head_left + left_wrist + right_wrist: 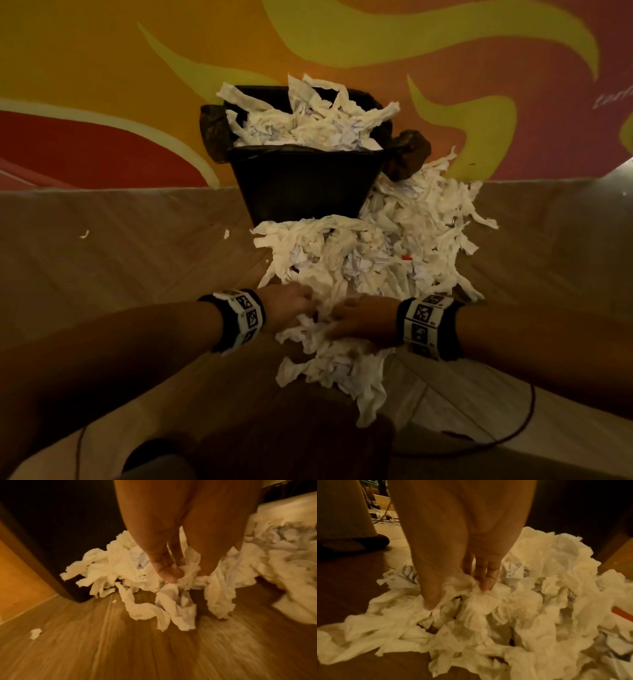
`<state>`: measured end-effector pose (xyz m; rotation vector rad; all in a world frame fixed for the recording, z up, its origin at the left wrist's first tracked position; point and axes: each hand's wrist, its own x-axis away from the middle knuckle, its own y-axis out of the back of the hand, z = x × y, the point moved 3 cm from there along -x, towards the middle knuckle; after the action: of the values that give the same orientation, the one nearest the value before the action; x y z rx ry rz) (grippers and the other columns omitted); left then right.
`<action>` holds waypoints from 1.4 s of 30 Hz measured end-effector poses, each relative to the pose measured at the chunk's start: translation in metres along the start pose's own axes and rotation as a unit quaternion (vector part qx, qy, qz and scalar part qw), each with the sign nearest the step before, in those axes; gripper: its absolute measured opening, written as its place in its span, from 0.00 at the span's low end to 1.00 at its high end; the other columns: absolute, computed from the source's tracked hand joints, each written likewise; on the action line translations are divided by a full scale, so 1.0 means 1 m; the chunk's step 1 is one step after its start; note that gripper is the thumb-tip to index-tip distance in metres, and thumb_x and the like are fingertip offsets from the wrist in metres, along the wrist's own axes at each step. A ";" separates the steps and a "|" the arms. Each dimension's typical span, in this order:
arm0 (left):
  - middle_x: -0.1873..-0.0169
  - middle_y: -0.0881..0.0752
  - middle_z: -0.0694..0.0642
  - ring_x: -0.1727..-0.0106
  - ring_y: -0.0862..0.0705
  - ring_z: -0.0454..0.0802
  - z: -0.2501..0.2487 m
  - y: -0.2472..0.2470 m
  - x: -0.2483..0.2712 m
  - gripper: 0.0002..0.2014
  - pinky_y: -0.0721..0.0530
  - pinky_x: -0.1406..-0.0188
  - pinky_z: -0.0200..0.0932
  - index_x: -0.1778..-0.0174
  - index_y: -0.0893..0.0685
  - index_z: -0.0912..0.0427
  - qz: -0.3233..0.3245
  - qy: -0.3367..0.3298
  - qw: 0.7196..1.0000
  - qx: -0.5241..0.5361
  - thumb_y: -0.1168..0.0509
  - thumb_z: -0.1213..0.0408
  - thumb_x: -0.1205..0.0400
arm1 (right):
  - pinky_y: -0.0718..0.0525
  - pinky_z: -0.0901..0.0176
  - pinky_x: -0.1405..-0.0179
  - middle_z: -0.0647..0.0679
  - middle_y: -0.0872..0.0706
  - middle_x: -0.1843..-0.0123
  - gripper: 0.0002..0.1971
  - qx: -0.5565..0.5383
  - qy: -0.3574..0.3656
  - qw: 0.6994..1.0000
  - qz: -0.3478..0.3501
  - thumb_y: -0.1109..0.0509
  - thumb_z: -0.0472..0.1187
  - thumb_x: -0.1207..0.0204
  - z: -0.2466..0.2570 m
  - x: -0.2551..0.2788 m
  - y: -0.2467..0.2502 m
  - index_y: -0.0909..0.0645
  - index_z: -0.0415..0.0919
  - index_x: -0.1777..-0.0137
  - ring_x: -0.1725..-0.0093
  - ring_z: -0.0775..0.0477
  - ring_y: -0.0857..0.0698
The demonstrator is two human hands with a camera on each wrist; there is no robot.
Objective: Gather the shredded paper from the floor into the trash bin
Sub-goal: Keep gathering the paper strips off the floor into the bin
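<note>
Left wrist view shows the left hand [173, 555] reaching down with its fingers [169, 573] curled into white strips of the shredded paper [142, 577], pinching a clump whose loose ends trail down toward the wooden floor [102, 649]. In the right wrist view the right hand [453, 550] does the same, thumb and fingers [486, 580] closed on a wad at the near edge of the heap. From the head view the two hands meet palm to palm around one bunch, with torn strips hanging below the fingers toward the person. Beyond the fingertips the main pile runs away from the person as a long band, its long axis leading to the foot of the trash bin [305, 185] and around the bin's right side. The black bin stands upright against the painted wall [137, 68], already heaped with paper above its rim. Left of the left hand, two small scraps [84, 234] lie apart on the floor.
</note>
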<state>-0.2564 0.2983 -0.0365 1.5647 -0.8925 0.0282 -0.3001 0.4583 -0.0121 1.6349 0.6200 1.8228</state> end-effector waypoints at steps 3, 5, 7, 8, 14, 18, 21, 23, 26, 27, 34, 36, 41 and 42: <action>0.31 0.25 0.59 0.31 0.26 0.56 0.011 0.009 0.003 0.17 0.28 0.32 0.46 0.28 0.24 0.60 -0.019 0.022 0.997 0.075 0.41 0.64 0.14 | 0.34 0.52 0.31 0.35 0.30 0.24 0.22 -0.011 0.014 1.000 -0.019 0.40 0.40 0.17 -0.006 0.001 0.008 0.31 0.38 0.23 0.26 0.36 0.31; 0.32 0.23 0.59 0.30 0.26 0.55 0.020 0.015 0.005 0.17 0.29 0.32 0.44 0.29 0.23 0.60 -0.042 0.038 0.993 0.101 0.43 0.61 0.13 | 0.36 0.58 0.35 0.34 0.26 0.28 0.21 -0.034 0.014 0.998 -0.042 0.40 0.37 0.17 -0.011 0.000 0.015 0.28 0.33 0.25 0.29 0.37 0.27; 0.31 0.24 0.57 0.30 0.26 0.54 0.028 0.022 0.009 0.17 0.29 0.31 0.44 0.28 0.25 0.58 -0.066 0.060 0.989 0.115 0.44 0.62 0.13 | 0.34 0.57 0.35 0.36 0.23 0.31 0.20 -0.073 -0.006 0.995 -0.061 0.39 0.36 0.18 -0.013 -0.001 0.022 0.26 0.33 0.27 0.31 0.38 0.25; 0.31 0.24 0.57 0.32 0.24 0.54 0.031 0.026 0.011 0.18 0.28 0.32 0.45 0.27 0.26 0.56 -0.075 0.071 0.986 0.130 0.44 0.64 0.13 | 0.32 0.55 0.33 0.37 0.22 0.31 0.20 -0.091 -0.018 0.992 -0.084 0.38 0.36 0.18 -0.015 -0.003 0.025 0.27 0.34 0.27 0.31 0.38 0.25; 0.36 0.21 0.58 0.42 0.20 0.56 0.042 0.047 0.025 0.18 0.23 0.43 0.45 0.29 0.25 0.56 -0.095 0.125 0.975 0.160 0.46 0.66 0.14 | 0.36 0.59 0.26 0.40 0.32 0.22 0.27 -0.258 -0.086 0.946 -0.174 0.40 0.41 0.16 -0.026 -0.004 0.039 0.41 0.41 0.19 0.25 0.43 0.30; 0.48 0.14 0.59 0.48 0.18 0.56 0.056 0.054 0.030 0.17 0.24 0.52 0.43 0.48 0.15 0.62 -0.116 0.170 0.961 0.184 0.48 0.58 0.13 | 0.25 0.55 0.46 0.52 0.19 0.52 0.06 -0.302 -0.103 0.922 -0.222 0.36 0.36 0.21 -0.029 0.001 0.050 0.19 0.43 0.50 0.52 0.52 0.22; 0.66 0.19 0.54 0.64 0.23 0.47 0.065 0.051 0.031 0.22 0.30 0.62 0.41 0.67 0.18 0.56 -0.139 0.201 0.946 0.214 0.44 0.45 0.16 | 0.30 0.63 0.64 0.59 0.25 0.71 0.14 -0.307 -0.135 0.904 -0.265 0.37 0.47 0.22 -0.031 0.006 0.055 0.29 0.53 0.70 0.71 0.62 0.27; 0.64 0.19 0.56 0.63 0.25 0.46 0.069 0.047 0.032 0.16 0.29 0.58 0.40 0.62 0.15 0.56 -0.152 0.228 0.942 0.195 0.37 0.47 0.19 | 0.29 0.73 0.66 0.61 0.22 0.69 0.10 -0.299 -0.146 0.902 -0.276 0.34 0.56 0.24 -0.031 0.009 0.058 0.26 0.55 0.65 0.68 0.64 0.23; 0.43 0.15 0.59 0.42 0.19 0.56 0.076 0.040 0.031 0.13 0.22 0.47 0.43 0.46 0.15 0.62 -0.133 0.249 0.941 0.186 0.32 0.64 0.25 | 0.26 0.65 0.52 0.52 0.21 0.49 0.14 -0.262 -0.147 0.924 -0.237 0.29 0.48 0.27 -0.032 0.009 0.062 0.23 0.46 0.44 0.50 0.53 0.22; 0.39 0.16 0.59 0.38 0.20 0.57 0.079 0.038 0.032 0.15 0.21 0.45 0.44 0.43 0.15 0.61 -0.128 0.252 0.941 0.188 0.33 0.67 0.26 | 0.29 0.62 0.50 0.49 0.24 0.45 0.18 -0.261 -0.151 0.926 -0.228 0.30 0.42 0.26 -0.034 0.008 0.062 0.26 0.41 0.38 0.44 0.47 0.24; 0.41 0.19 0.56 0.37 0.23 0.58 0.081 0.030 0.034 0.13 0.25 0.43 0.46 0.44 0.16 0.53 -0.160 0.216 0.951 0.154 0.35 0.70 0.23 | 0.31 0.65 0.51 0.53 0.28 0.46 0.24 -0.333 -0.129 0.904 -0.233 0.39 0.22 0.28 -0.029 0.004 0.068 0.24 0.39 0.33 0.49 0.52 0.28; 0.41 0.18 0.55 0.38 0.21 0.56 0.083 0.027 0.035 0.14 0.23 0.43 0.45 0.42 0.15 0.51 -0.145 0.226 0.953 0.143 0.36 0.67 0.22 | 0.35 0.70 0.50 0.56 0.26 0.47 0.28 -0.314 -0.127 0.918 -0.204 0.39 0.21 0.29 -0.025 -0.002 0.065 0.24 0.41 0.30 0.44 0.51 0.25; 0.65 0.16 0.54 0.61 0.18 0.53 0.085 0.025 0.039 0.12 0.23 0.67 0.44 0.66 0.21 0.51 -0.207 0.270 0.910 0.237 0.42 0.54 0.18 | 0.25 0.55 0.39 0.43 0.23 0.33 0.21 -0.184 -0.104 0.970 -0.118 0.32 0.39 0.23 -0.006 -0.026 0.056 0.25 0.45 0.30 0.34 0.41 0.24; 0.68 0.19 0.52 0.63 0.20 0.51 0.086 0.025 0.040 0.15 0.27 0.71 0.42 0.69 0.25 0.48 -0.217 0.281 0.901 0.250 0.43 0.48 0.18 | 0.24 0.54 0.44 0.44 0.23 0.35 0.21 -0.147 -0.101 0.978 -0.113 0.31 0.47 0.23 -0.003 -0.030 0.056 0.26 0.46 0.31 0.36 0.41 0.23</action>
<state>-0.2820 0.2062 -0.0148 2.0528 -0.0595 0.3971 -0.3084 0.3982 0.0050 1.4631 0.4051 1.4835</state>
